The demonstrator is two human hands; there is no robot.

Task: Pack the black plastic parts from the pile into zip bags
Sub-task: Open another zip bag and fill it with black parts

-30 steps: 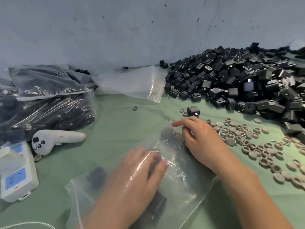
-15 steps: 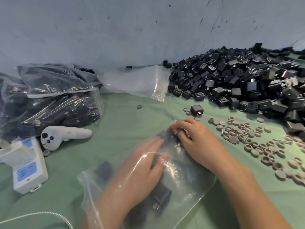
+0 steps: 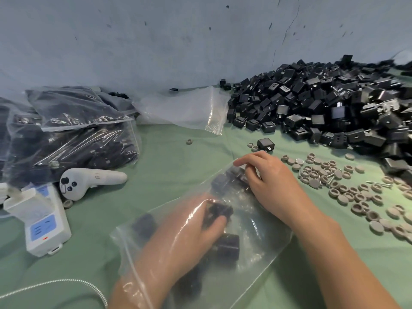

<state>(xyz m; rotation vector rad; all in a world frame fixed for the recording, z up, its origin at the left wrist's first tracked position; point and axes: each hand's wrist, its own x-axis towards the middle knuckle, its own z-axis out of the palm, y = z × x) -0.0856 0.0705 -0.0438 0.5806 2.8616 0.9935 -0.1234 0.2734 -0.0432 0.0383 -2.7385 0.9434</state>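
Several black plastic parts (image 3: 228, 247) were already down in the clear zip bag (image 3: 267, 237) lying on the green worktop (image 3: 167, 166). The left hand (image 3: 178, 237) was right in there with them, wrist-deep through the mouth, fingers and thumb curled round one of the parts. Up at the bag's far end, the right hand (image 3: 272, 181) had its fingers bent down onto the film, seemingly pinching it to hold the bag steady. Progress? A stack of filled bags (image 3: 73, 139) lay at the left, so a good share looked done. But the pile (image 3: 323, 103) against the wall at the right was huge, and an empty bag (image 3: 185, 110) waited just beside it. The bag in hand looked far from full, its mouth unsealed. Plenty left, by my reckoning.
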